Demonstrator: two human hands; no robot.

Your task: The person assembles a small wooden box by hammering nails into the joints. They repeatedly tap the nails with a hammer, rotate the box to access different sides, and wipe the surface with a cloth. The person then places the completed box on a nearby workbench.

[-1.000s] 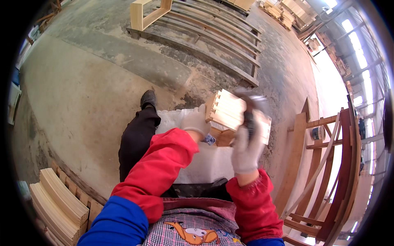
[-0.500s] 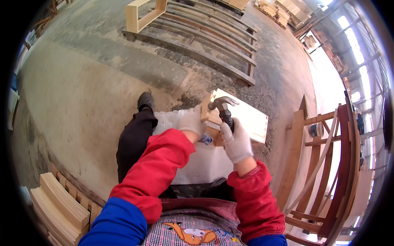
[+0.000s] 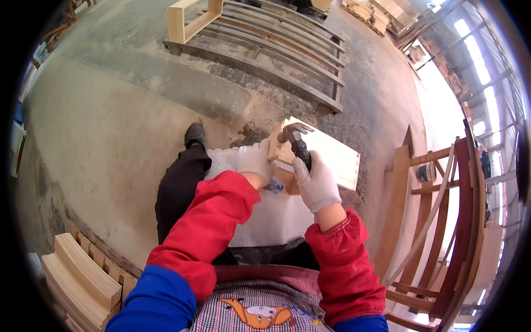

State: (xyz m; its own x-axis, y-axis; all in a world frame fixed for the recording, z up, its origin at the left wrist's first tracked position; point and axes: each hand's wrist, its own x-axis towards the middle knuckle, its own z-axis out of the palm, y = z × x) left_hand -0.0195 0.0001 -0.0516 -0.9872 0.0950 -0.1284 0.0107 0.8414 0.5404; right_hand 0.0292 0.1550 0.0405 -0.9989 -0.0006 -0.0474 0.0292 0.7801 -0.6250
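Observation:
A claw hammer (image 3: 297, 145) with a dark grip is in my right hand (image 3: 317, 185), which wears a white glove. Its head lies over the near left corner of a pale wooden box (image 3: 332, 155), where the boards meet in notched joints. My left hand (image 3: 255, 164), gloved too, is closed at the box's left end; its fingertips are partly hidden behind the board. Under the box is a white-covered surface (image 3: 265, 221) in front of my lap. A small crumpled blue-and-white piece (image 3: 274, 186) lies beside my left hand.
Ahead on the floor lies a slatted wooden pallet (image 3: 260, 58), bearing an open wooden frame (image 3: 185, 25) at its left end. Stacked pale boards (image 3: 83, 279) are at the lower left. A wooden rack (image 3: 437, 221) stands close on the right.
The hammer and my right hand have shifted slightly left and up. The box and my left hand sit nearly as before, moved slightly left in the view.

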